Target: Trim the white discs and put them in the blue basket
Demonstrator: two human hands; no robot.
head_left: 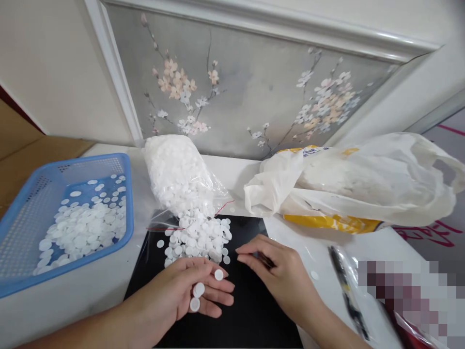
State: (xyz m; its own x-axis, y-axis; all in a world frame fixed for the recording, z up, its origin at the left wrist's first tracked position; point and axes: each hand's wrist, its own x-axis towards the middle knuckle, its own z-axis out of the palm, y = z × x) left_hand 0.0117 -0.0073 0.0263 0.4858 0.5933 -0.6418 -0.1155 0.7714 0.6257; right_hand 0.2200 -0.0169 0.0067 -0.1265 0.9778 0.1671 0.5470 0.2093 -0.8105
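Note:
My left hand is held palm up with fingers stretched out, over a black mat. Several small white plastic discs lie on its palm and fingers. To its right, my right hand has thumb and forefinger brought together in a pinch, the other fingers curled. What it pinches, if anything, cannot be made out. Just beyond both hands, a heap of white discs spreads over the mat, spilling from the mouth of a clear zip bag full of the same discs.
On the left stands a blue plastic basket with many white discs inside. A white and yellow plastic bag lies at the back right. Pens in a clear sleeve lie at the right. A framed floral panel rises behind the table.

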